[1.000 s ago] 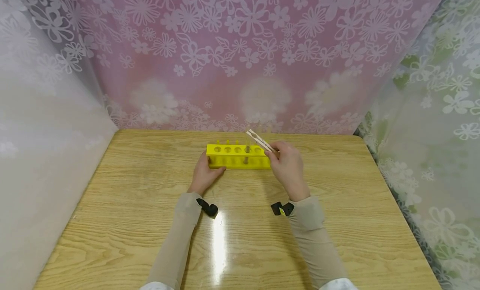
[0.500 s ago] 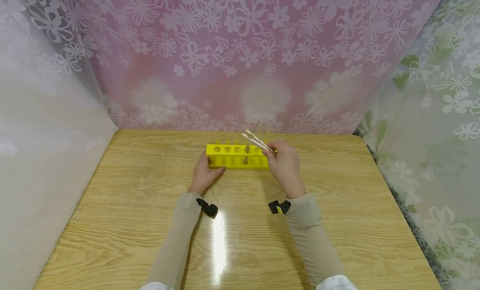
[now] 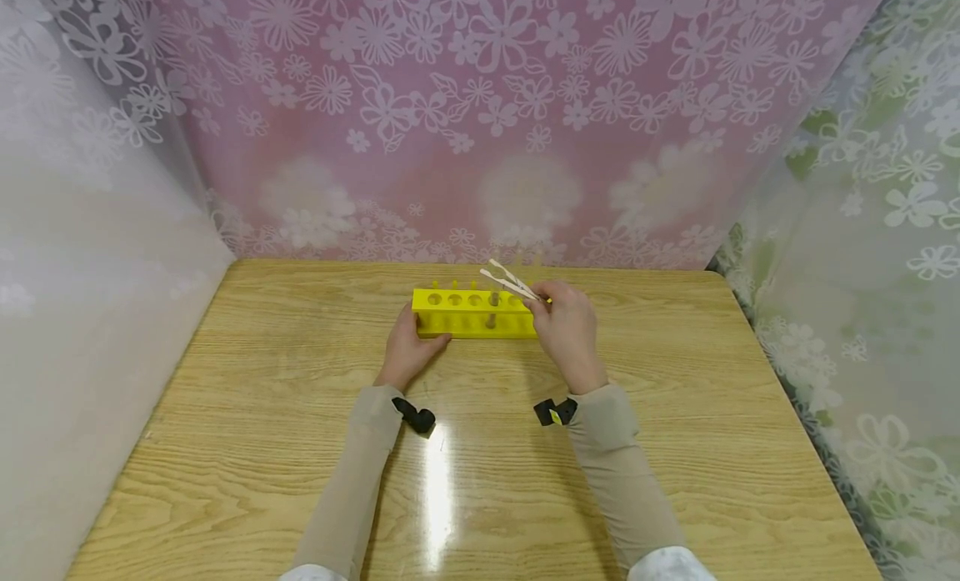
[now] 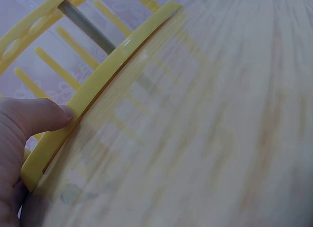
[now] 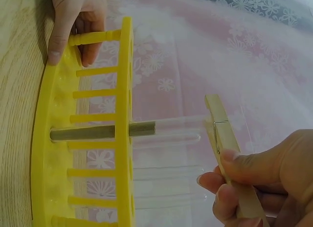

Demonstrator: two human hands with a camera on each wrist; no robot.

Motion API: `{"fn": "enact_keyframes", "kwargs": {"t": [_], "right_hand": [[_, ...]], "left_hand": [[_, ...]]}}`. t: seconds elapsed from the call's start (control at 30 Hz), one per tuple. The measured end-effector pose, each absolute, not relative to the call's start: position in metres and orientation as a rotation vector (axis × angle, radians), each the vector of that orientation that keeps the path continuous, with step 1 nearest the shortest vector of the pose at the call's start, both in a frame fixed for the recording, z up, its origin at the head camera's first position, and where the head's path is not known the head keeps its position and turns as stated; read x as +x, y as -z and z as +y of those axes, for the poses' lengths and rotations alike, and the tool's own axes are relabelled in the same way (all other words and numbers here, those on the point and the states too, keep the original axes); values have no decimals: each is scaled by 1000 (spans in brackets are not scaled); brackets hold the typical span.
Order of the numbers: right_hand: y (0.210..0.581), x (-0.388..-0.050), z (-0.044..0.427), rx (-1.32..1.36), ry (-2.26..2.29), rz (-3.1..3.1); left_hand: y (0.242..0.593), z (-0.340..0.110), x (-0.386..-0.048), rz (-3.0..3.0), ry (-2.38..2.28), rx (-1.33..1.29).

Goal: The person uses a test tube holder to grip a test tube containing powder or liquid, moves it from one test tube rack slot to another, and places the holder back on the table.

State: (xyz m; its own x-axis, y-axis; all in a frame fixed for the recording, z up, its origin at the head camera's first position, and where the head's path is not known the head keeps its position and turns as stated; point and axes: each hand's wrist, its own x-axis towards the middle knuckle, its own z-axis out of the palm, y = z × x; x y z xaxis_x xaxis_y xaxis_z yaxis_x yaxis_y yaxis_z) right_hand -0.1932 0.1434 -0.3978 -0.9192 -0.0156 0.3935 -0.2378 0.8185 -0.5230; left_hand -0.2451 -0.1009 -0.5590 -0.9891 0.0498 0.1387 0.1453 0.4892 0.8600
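A yellow test tube rack stands upright on the table. My left hand grips its left end, the thumb on the front of the base and the fingers behind. One test tube with dark grey-brown contents stands in a hole of the rack; its upper part is clear. Above the rack, my right hand pinches a wooden test tube clamp, whose two arms spread apart at the far end. In the right wrist view, the clamp is close to the tube's mouth; whether they touch I cannot tell.
Several clear tubes stick up behind the rack's right part. A row of yellow pegs runs along the rack. The wood-grain table reaches to a pink flowered curtain, with pale curtains at both sides.
My right hand has shifted slightly left with the clamp, bringing it over the filled tube. The clamp's arms stand wider apart. The left hand and the rack have stayed in place.
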Motion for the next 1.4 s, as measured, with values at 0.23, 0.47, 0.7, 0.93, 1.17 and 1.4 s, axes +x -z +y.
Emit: {"fn": "enact_keyframes", "kwargs": {"t": [0.23,0.47,0.7,0.93,1.17,1.4], "right_hand": [[398,-194,143,177,-819,-2622],[401,-194,142,169,-798,-2620],[402,-195,142,175,-785,-2627],[405,-196,142,171,-758,-2651],[409,-197,141,182,-752,-2644],[413,-198,140,177,-751,-2658]], "left_hand": [[557,-101,-244,-2626,1538,-175],[557,-101,-244,-2626,1538,-174],[557,-101,-244,-2627,1535,-169],[559,-101,-244,-2629,1527,-167],[560,-100,-244,-2625,1520,-170],[559,-101,-244,-2623,1524,-170]]}}
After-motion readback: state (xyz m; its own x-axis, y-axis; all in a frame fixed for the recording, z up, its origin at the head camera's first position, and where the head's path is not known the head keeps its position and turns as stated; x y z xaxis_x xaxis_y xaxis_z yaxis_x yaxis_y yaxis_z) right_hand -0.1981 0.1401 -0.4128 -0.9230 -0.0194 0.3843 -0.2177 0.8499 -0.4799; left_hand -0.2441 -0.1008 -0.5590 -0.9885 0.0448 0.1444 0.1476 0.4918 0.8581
